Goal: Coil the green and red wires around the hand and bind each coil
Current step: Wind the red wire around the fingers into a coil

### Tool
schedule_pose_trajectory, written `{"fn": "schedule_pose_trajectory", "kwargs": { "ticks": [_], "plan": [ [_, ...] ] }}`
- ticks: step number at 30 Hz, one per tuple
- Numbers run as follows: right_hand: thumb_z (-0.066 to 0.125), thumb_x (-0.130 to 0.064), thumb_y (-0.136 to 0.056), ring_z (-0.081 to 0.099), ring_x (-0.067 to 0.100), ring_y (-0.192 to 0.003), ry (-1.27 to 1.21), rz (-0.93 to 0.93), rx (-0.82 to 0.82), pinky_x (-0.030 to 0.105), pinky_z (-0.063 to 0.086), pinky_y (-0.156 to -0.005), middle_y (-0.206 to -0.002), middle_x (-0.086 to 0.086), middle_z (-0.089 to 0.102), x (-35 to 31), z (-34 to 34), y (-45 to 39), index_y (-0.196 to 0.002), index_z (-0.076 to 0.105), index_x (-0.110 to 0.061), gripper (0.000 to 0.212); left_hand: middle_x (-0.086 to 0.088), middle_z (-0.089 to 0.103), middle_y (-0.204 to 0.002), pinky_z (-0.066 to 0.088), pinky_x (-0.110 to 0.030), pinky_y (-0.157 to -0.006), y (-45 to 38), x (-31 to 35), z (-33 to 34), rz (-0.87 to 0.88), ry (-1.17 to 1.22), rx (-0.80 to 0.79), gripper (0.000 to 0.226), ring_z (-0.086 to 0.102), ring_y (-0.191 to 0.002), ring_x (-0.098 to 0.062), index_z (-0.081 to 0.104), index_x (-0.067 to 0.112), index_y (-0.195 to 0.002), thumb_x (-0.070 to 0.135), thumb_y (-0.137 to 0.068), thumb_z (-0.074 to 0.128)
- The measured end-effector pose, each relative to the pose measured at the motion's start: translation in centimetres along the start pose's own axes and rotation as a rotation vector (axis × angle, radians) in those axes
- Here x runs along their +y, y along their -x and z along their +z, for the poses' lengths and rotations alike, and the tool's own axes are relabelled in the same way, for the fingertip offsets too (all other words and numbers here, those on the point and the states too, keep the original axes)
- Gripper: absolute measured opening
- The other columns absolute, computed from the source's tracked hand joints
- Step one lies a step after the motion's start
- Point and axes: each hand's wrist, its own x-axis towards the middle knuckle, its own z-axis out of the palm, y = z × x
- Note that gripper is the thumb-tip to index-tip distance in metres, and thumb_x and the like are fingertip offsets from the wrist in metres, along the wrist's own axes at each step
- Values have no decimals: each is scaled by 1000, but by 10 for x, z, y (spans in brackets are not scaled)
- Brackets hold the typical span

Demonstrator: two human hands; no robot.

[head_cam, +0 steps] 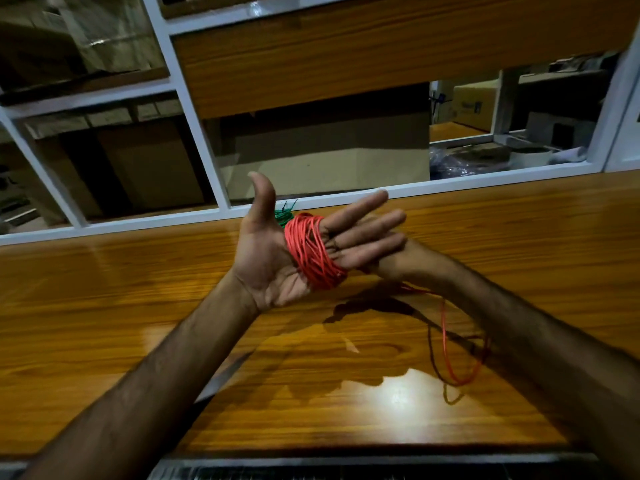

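Your hands meet above the glossy wooden worktop [104, 306]: the left hand [277, 251] is flat, palm up with fingers straight and thumb raised, and wears the red wire [313, 252] as a thick coil around the base of its fingers, while the right hand [375, 266] is tucked behind those fingers, so you cannot tell whether it grips anything. That red coil looks light, thin and springy, likely to loosen if the fingers close, so pinch it across all its turns beside the palm before binding. Just behind the coil lies the green wire [283, 216], and the loose red tail [450, 355] hangs below the right forearm.
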Motion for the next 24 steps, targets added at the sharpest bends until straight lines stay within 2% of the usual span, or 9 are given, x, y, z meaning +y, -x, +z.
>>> {"fn": "schedule_pose_trajectory", "kwargs": {
  "ticks": [2, 5, 8, 11, 14, 17, 20, 22, 24],
  "plan": [
    [54, -4, -102, 60, 25, -107, 94, 79, 22, 20, 51, -81, -118, 9, 62, -2, 2, -7, -111, 60, -27, 26, -23, 7, -174, 4, -47, -131, -1, 3, 0, 22, 28, -24, 136, 3, -161, -42, 9, 8, -168, 104, -73, 26],
    [50, -4, -101, 59, 22, -73, 225, 182, -32, 39, 48, -65, -92, 11, 68, -5, 13, -16, -99, 66, -13, 19, -22, 13, -173, 2, -48, -132, -2, 4, -4, 154, 34, 33, 134, 10, -160, -43, 13, 6, -167, 101, -74, 31],
    [40, -2, -105, 38, 9, -43, 16, 233, -81, 27, 32, -43, -62, 1, 50, -7, 19, -17, -83, 54, -13, 28, -27, 29, -167, 11, -50, -132, -4, 6, -15, 306, 72, 171, 129, 26, -156, -46, 25, 2, -164, 94, -75, 42],
    [42, -15, -109, 42, 8, -44, 61, 215, -171, 25, 34, -43, -58, -5, 49, -4, 23, -21, -91, 59, -9, 26, -29, 44, -158, 24, -49, -130, -5, 8, -17, 434, 65, 350, 121, 37, -151, -45, 39, -1, -157, 88, -75, 51],
    [42, -23, -110, 49, -2, -44, 153, 217, -206, 15, 37, -44, -50, -13, 56, -8, 23, -20, -100, 65, -3, 32, -24, 50, -156, 29, -46, -128, -6, 8, -19, 565, 1, 548, 112, 42, -151, -37, 45, 0, -154, 88, -84, 42],
    [43, -26, -110, 52, 1, -54, 210, 199, -272, 21, 42, -53, -62, -11, 60, -9, 27, -18, -102, 68, -1, 37, -16, 51, -157, 31, -42, -127, -2, 12, -30, 677, -183, 778, 105, 46, -149, -26, 47, 5, -154, 86, -90, 33],
    [44, -28, -109, 56, 8, -65, 216, 137, -241, 25, 47, -59, -78, -1, 62, -11, 28, -20, -98, 68, -11, 31, -9, 45, -164, 42, -35, -116, 4, 16, -39, 610, -469, 990, 112, 44, -148, -19, 44, 15, -158, 92, -79, 30],
    [46, -32, -108, 55, 8, -66, 300, 71, -194, 26, 45, -59, -76, -4, 60, -14, 26, -21, -97, 69, -20, 28, -4, 34, -170, 42, -34, -108, 6, 14, -41, 484, -665, 979, 129, 37, -152, -19, 37, 23, -162, 105, -63, 32],
    [49, -34, -106, 56, 2, -65, 355, 36, -180, 19, 43, -56, -75, -11, 60, -16, 24, -19, -99, 70, -22, 25, 3, 26, -172, 31, -51, -123, 5, 10, -42, 338, -883, 918, 136, 28, -157, -21, 32, 35, -163, 112, -51, 30]
  ]
}}
